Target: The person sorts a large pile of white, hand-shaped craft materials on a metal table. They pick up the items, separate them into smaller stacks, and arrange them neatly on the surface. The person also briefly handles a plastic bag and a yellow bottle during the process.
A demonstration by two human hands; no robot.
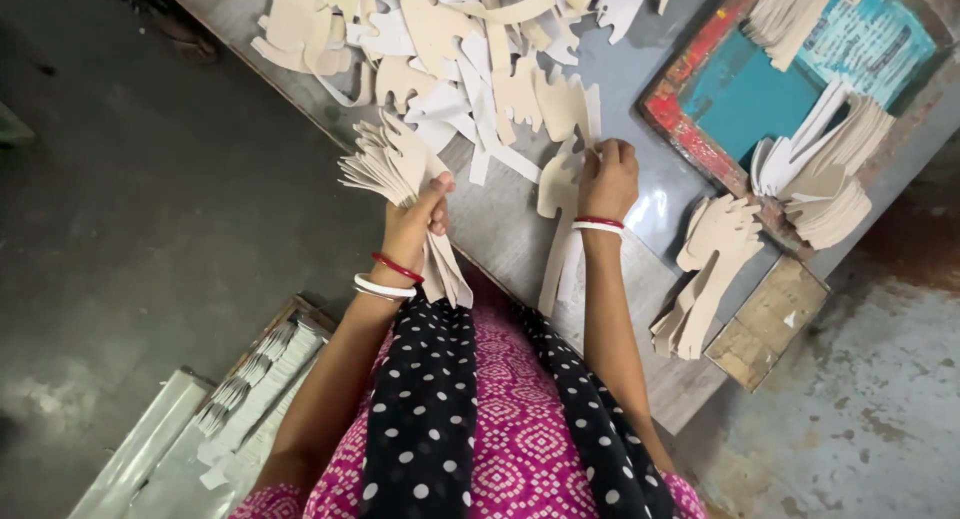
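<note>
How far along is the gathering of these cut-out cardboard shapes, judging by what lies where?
Done: neat stacks lie at the table edge, more on the red-framed tray. In hand: the left hand grips a fanned bundle; the right hand pinches one cutout on the table. Left: a loose heap remains unsorted.
</note>
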